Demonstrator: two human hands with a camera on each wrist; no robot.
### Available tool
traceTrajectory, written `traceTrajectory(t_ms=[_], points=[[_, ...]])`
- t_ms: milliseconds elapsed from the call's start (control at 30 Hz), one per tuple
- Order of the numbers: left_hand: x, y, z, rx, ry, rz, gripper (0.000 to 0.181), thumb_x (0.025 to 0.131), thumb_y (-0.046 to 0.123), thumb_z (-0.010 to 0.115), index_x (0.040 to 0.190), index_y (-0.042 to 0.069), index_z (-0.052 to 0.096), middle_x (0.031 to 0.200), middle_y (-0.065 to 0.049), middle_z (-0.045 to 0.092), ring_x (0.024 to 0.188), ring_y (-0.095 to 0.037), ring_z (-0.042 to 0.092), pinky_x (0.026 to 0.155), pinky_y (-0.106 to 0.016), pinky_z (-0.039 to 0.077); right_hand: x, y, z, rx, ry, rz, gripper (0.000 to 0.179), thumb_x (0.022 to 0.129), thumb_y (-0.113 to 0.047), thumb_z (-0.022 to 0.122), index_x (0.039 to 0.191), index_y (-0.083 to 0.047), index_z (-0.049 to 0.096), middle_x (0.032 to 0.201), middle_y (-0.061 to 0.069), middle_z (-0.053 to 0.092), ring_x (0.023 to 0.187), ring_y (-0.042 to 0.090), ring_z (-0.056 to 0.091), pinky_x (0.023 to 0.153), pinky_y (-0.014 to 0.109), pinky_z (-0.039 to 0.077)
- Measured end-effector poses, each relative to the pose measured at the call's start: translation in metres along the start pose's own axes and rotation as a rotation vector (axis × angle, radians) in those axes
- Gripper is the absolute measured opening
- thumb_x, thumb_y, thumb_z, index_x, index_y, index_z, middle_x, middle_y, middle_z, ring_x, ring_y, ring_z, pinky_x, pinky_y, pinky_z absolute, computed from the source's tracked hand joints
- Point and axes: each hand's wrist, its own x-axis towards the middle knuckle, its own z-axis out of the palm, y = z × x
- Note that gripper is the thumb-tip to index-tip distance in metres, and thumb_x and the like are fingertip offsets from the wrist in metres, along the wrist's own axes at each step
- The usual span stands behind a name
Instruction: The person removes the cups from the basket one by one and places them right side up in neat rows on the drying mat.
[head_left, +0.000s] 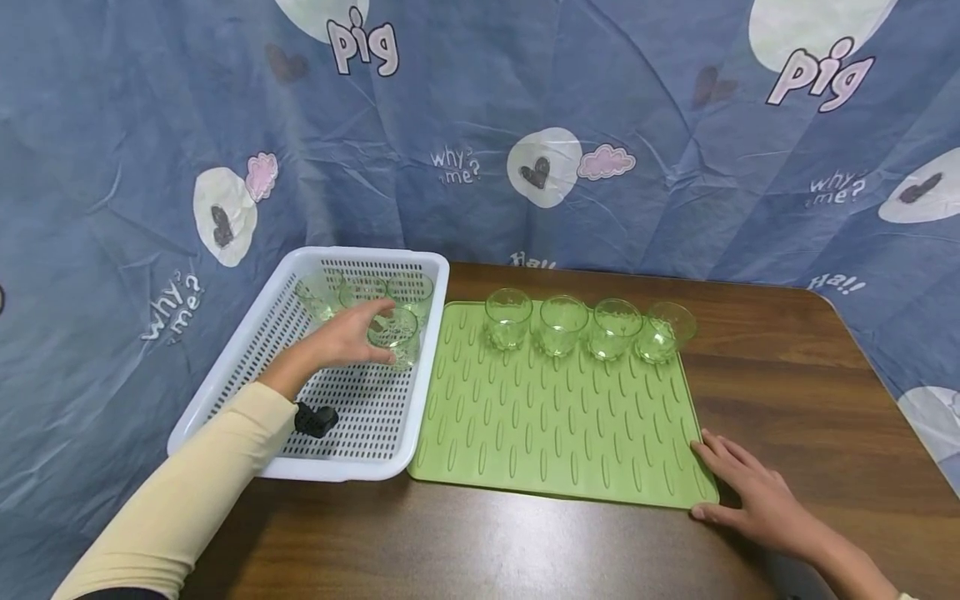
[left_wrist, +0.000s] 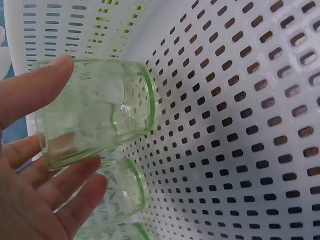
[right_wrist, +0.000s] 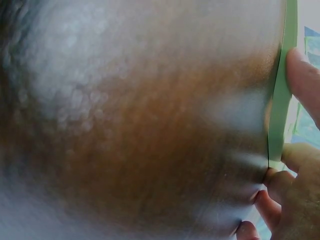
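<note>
In the head view, my left hand (head_left: 348, 335) reaches into the white basket (head_left: 438, 358). Its thumb and fingers curve round a clear green glass (left_wrist: 100, 107) that stands upright near the basket's right wall. The left wrist view puts the thumb (left_wrist: 35, 90) on one side of the glass, close to the rim, and the fingers on the other. More green glasses (head_left: 363, 292) stand behind it at the far end. My right hand (head_left: 757, 496) rests at the front right corner of a green ridged mat (head_left: 540, 417), fingers spread along its edge.
A row of several green glasses (head_left: 562, 325) stands along the mat's far edge, the rightmost tilted in this view. The basket adjoins the mat's left side on a brown wooden table (head_left: 525, 542). A blue printed cloth (head_left: 480, 108) hangs behind.
</note>
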Motion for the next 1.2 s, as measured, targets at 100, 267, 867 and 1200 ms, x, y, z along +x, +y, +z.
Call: traceTrajectory(t_ms=[100, 267, 867, 1200], points=[[0.003, -0.003, 0.003, -0.077, -0.012, 0.003, 0.087, 0.080, 0.020, 0.080, 0.151, 0.002, 0.032, 0.145, -0.025, 0.050, 0.126, -0.045, 0.055, 0.104, -0.060, 0.047, -0.001, 0.000, -0.001, -0.003, 0.000, 0.001, 0.085, 0.079, -0.043, 0.079, 0.151, -0.015, 0.043, 0.154, 0.022, 0.042, 0.149, 0.019, 0.026, 0.084, 0.072, 0.041], [0.006, -0.011, 0.006, -0.232, -0.039, 0.013, 0.086, 0.083, 0.015, 0.078, 0.152, 0.003, 0.028, 0.147, -0.026, 0.044, 0.131, -0.048, 0.049, 0.105, -0.061, 0.045, -0.001, 0.000, 0.000, -0.013, 0.006, -0.004, 0.087, 0.078, -0.044, 0.080, 0.151, -0.015, 0.042, 0.154, 0.021, 0.042, 0.151, 0.008, 0.019, 0.084, 0.073, 0.042], [0.004, -0.014, 0.008, -0.314, -0.120, 0.017, 0.094, 0.085, 0.016, 0.077, 0.156, 0.001, 0.017, 0.147, -0.030, 0.044, 0.131, -0.050, 0.048, 0.105, -0.059, 0.047, -0.002, -0.001, -0.001, -0.024, 0.017, 0.004, 0.088, 0.076, -0.043, 0.081, 0.149, -0.012, 0.045, 0.154, 0.021, 0.043, 0.145, 0.025, 0.032, 0.084, 0.072, 0.042], [0.000, -0.012, 0.002, -0.208, -0.106, -0.007, 0.093, 0.084, 0.029, 0.079, 0.155, 0.006, 0.024, 0.146, -0.024, 0.049, 0.127, -0.045, 0.056, 0.100, -0.056, 0.051, 0.002, -0.006, -0.007, -0.005, -0.049, 0.045, 0.086, 0.078, -0.046, 0.079, 0.148, -0.009, 0.045, 0.155, 0.022, 0.041, 0.139, 0.042, 0.038, 0.088, 0.073, 0.041]])
